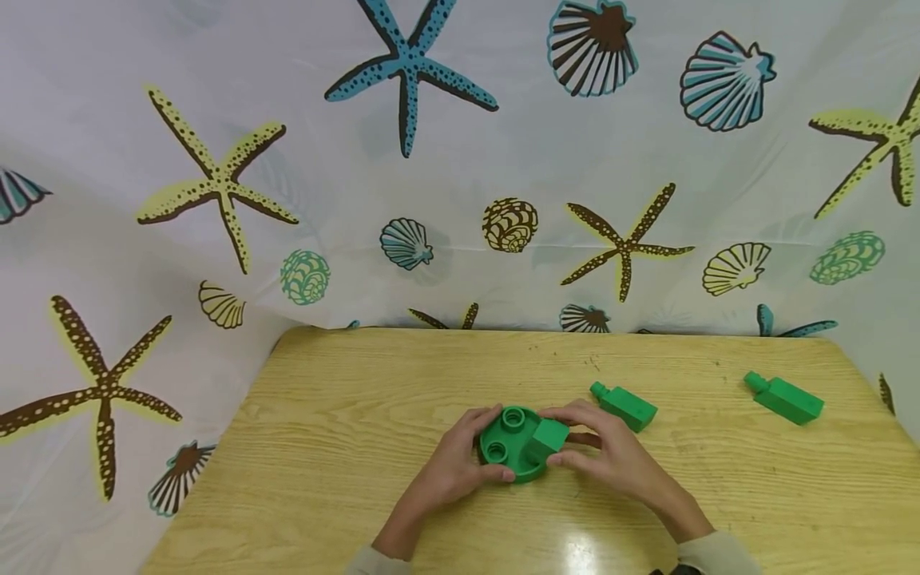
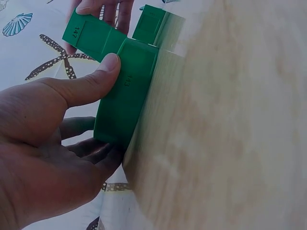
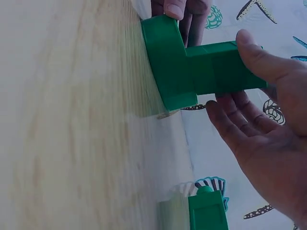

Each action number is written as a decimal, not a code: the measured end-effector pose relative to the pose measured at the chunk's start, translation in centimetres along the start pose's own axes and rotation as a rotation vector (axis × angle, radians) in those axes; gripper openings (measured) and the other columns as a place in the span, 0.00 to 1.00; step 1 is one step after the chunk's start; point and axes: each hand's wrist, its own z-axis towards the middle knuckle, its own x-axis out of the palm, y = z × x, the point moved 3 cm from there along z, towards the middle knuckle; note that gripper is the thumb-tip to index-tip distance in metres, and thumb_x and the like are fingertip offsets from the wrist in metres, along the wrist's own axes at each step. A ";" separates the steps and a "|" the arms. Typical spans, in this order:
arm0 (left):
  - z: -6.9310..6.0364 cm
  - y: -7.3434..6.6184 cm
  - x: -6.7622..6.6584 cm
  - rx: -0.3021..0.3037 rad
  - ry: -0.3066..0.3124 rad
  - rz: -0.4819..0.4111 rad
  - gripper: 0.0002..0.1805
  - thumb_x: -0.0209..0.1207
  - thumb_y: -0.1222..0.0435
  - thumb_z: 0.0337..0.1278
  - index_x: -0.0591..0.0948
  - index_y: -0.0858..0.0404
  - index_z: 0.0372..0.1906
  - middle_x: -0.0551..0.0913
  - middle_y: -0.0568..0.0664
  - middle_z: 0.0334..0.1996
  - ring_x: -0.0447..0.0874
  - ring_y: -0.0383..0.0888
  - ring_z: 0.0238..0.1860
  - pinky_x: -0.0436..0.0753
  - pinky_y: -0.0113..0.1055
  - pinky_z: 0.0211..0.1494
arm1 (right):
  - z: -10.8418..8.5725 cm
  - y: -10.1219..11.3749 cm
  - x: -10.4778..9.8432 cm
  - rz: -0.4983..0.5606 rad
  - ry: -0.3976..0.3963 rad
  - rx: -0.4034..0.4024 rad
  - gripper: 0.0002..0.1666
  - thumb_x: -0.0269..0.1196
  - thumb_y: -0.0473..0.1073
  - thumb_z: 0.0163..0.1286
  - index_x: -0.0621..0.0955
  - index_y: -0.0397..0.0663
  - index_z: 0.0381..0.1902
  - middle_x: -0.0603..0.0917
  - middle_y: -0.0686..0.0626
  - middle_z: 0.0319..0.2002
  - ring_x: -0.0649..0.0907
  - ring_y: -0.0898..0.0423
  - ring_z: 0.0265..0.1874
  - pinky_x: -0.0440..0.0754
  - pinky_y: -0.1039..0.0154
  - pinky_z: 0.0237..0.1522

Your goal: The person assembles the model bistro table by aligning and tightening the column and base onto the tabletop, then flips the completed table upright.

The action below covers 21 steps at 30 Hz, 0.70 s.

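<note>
A round green base (image 1: 512,441) with raised ring sockets lies on the wooden table. My left hand (image 1: 460,459) grips its left rim, thumb at the near side and fingers round the far side. One green rectangular block (image 1: 549,438) stands upright on the base's right part. My right hand (image 1: 611,451) holds this block (image 3: 220,67) between thumb and fingers. The number 147 shows on the block's side in the left wrist view, and 143 seems to mark the base's wall (image 2: 127,96). The block's lower end is hidden in the base.
Two more green blocks with narrow pegs lie on the table (image 1: 345,399): a nearer block (image 1: 628,407) just beyond my right hand and a farther block (image 1: 791,401) at the right. A cloth (image 1: 489,287) printed with starfish and shells hangs behind the table's far edge.
</note>
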 end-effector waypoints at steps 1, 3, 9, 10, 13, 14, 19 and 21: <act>0.0 0.0 0.0 0.001 0.000 0.005 0.50 0.78 0.61 0.51 0.65 0.69 0.77 0.69 0.61 0.70 0.66 0.60 0.72 0.68 0.58 0.73 | 0.0 -0.1 0.0 0.010 -0.005 0.003 0.31 0.74 0.38 0.64 0.79 0.40 0.65 0.81 0.42 0.58 0.82 0.52 0.56 0.84 0.57 0.56; 0.0 -0.1 0.1 0.004 -0.001 0.020 0.50 0.78 0.61 0.51 0.65 0.69 0.77 0.69 0.62 0.71 0.66 0.61 0.72 0.68 0.59 0.73 | 0.0 -0.2 0.1 0.017 -0.019 -0.003 0.31 0.74 0.37 0.63 0.79 0.38 0.64 0.81 0.39 0.60 0.82 0.53 0.58 0.84 0.58 0.56; 0.1 -0.3 0.2 0.014 0.009 0.049 0.50 0.78 0.61 0.52 0.65 0.70 0.76 0.69 0.62 0.71 0.67 0.61 0.72 0.70 0.58 0.72 | -0.3 0.1 0.4 -0.045 -0.064 -0.024 0.31 0.76 0.38 0.61 0.81 0.42 0.62 0.83 0.38 0.58 0.83 0.49 0.58 0.86 0.59 0.51; 0.2 -0.3 0.2 0.015 0.011 0.048 0.49 0.78 0.61 0.52 0.65 0.71 0.76 0.69 0.62 0.71 0.67 0.61 0.72 0.70 0.58 0.72 | -0.3 0.1 0.4 -0.050 -0.068 -0.020 0.31 0.76 0.39 0.61 0.81 0.44 0.62 0.83 0.38 0.58 0.83 0.49 0.58 0.86 0.59 0.51; 0.2 -0.3 0.2 0.012 0.012 0.043 0.49 0.77 0.62 0.52 0.65 0.70 0.76 0.69 0.61 0.71 0.66 0.61 0.72 0.69 0.58 0.72 | -0.4 0.3 0.4 -0.038 -0.069 0.000 0.31 0.76 0.39 0.61 0.81 0.47 0.62 0.83 0.39 0.58 0.83 0.47 0.59 0.86 0.58 0.52; 0.2 -0.3 0.2 0.010 0.009 0.041 0.49 0.78 0.62 0.52 0.65 0.70 0.76 0.69 0.61 0.71 0.66 0.61 0.72 0.69 0.58 0.72 | -0.4 0.3 0.4 -0.029 -0.066 0.008 0.31 0.76 0.39 0.61 0.81 0.47 0.62 0.82 0.38 0.59 0.83 0.47 0.59 0.85 0.58 0.53; -0.1 -0.3 0.0 -0.007 -0.006 0.045 0.50 0.79 0.61 0.51 0.65 0.71 0.76 0.70 0.62 0.71 0.67 0.61 0.72 0.69 0.58 0.72 | -0.3 0.7 0.2 0.020 -0.026 0.042 0.33 0.75 0.39 0.63 0.79 0.43 0.66 0.80 0.37 0.62 0.83 0.47 0.58 0.84 0.57 0.57; -0.2 -0.3 -0.1 -0.009 -0.012 0.059 0.50 0.79 0.60 0.50 0.66 0.71 0.76 0.70 0.62 0.70 0.67 0.61 0.72 0.70 0.58 0.72 | -0.4 0.9 -0.2 0.032 -0.021 0.050 0.34 0.75 0.40 0.64 0.78 0.42 0.67 0.80 0.37 0.63 0.83 0.47 0.59 0.83 0.56 0.58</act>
